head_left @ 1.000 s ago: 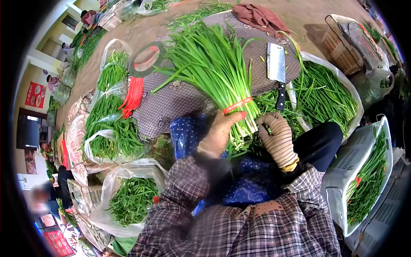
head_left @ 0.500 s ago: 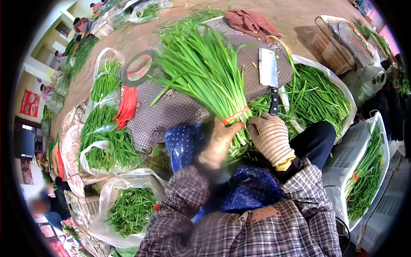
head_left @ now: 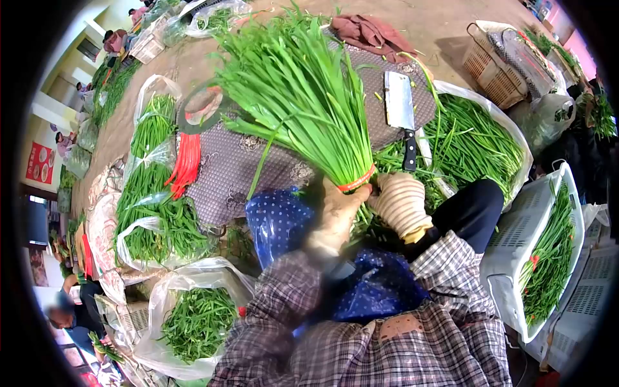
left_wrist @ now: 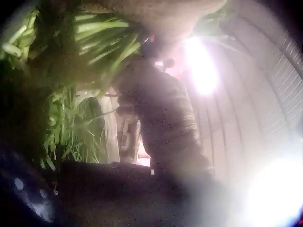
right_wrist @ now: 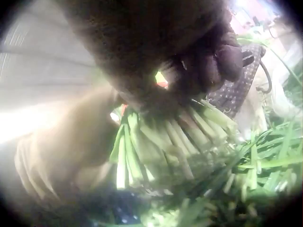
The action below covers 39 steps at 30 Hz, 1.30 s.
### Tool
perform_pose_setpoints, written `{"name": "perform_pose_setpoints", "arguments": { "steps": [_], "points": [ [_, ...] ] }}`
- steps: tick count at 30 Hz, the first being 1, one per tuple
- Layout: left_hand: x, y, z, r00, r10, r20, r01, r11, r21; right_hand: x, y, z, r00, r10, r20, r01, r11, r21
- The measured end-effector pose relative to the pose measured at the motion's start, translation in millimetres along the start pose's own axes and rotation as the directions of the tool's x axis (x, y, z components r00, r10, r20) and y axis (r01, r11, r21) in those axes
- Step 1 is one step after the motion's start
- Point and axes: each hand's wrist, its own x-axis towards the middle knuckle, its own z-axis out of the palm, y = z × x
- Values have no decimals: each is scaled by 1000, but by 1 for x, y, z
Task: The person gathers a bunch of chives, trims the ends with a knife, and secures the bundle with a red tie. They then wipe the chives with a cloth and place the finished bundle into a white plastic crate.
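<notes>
A big bunch of garlic chives (head_left: 303, 103), its leaves fanned up and to the left, is bound low by a red-orange band (head_left: 356, 180). My left hand (head_left: 338, 209) grips the stems just under the band. From the other side my right hand (head_left: 400, 200), in a striped knit glove, holds the same stems. Its curled fingers (right_wrist: 229, 61) lie over the pale cut ends (right_wrist: 175, 146) in the right wrist view. A cleaver (head_left: 400, 100) with a black handle lies to the right on the patterned mat (head_left: 225, 171).
Red bands (head_left: 186, 164) and a roll of tape (head_left: 201, 106) lie left on the mat. Plastic bags of chives (head_left: 151, 193) stand left, another bag (head_left: 477, 138) right. A grey crate (head_left: 509, 251) leans at far right. A brown cloth (head_left: 374, 35) lies at the back.
The bunch has risen and turned, its leaves spreading further up and left. My right hand has shifted left onto the stems, close against my left hand. The head view has shifted slightly.
</notes>
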Motion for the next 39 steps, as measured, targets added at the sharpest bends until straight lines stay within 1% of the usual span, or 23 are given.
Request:
{"name": "perform_pose_setpoints", "arguments": {
  "steps": [1,3,4,5,7,8,10,12,17,21,23,24,25,27,28,29,30,31,32,34,36,37,39],
  "points": [
    [3,7,-1,1000,-7,-4,7,1000,2,4,3,-2,999,-30,10,29,996,87],
    [9,19,-8,978,16,207,2,997,-83,11,17,-9,989,-102,110,51,919,392],
    [6,31,-10,973,-8,229,35,993,-113,19,22,-14,954,-96,283,-59,867,495],
    [10,15,-12,983,-6,182,53,966,-255,21,26,-21,921,-123,369,-152,761,631],
    [13,9,-15,990,-66,125,98,956,-275,30,37,-17,894,-226,387,-168,630,758],
    [16,7,-16,991,-64,119,96,956,-279,30,42,-16,866,-211,453,-283,540,793],
    [17,7,-19,979,9,205,53,954,-295,32,43,-21,857,-244,454,-280,520,807],
    [15,11,-17,982,17,186,39,957,-289,34,43,-22,827,-309,470,-286,490,824],
    [19,6,-19,976,52,214,-5,977,-213,26,38,-28,848,-294,442,-254,506,824],
    [6,25,-14,977,107,185,-34,933,-358,15,37,-18,886,-233,400,-274,432,859],
    [5,27,-15,983,77,165,-21,948,-319,9,36,-20,907,-231,352,-219,453,864],
    [2,37,-14,974,11,228,85,908,-409,9,38,-23,891,-327,316,-157,431,888],
    [0,43,-14,954,-50,294,196,850,-489,3,39,-27,890,-236,389,-246,469,848],
    [8,30,-19,954,13,298,124,891,-436,-14,44,-49,877,-308,369,-198,469,861],
    [8,35,-18,948,60,314,85,900,-428,-23,46,-64,847,-292,445,-252,516,819],
    [9,42,-17,938,109,330,42,907,-419,-34,45,-81,825,-299,480,-316,460,830],
    [5,48,-18,936,-6,351,164,892,-421,-46,53,-85,796,-321,514,-334,475,814],
    [6,50,-20,940,8,342,147,893,-424,-57,58,-99,777,-354,521,-334,470,817],
    [7,53,-23,938,-16,347,186,867,-463,-67,70,-100,802,-437,408,-160,500,851],
    [9,65,-30,921,-59,385,274,802,-531,-82,99,-112,773,-511,375,-24,567,823],
    [19,76,-40,933,48,358,158,837,-525,-89,93,-134,815,-319,483,-210,615,760],
    [25,81,-45,928,139,345,60,859,-509,-103,130,-139,793,-459,401,60,714,697],
    [31,88,-58,952,132,277,16,880,-474,-118,136,-164,846,-213,488,-92,844,529]
  ]
}}
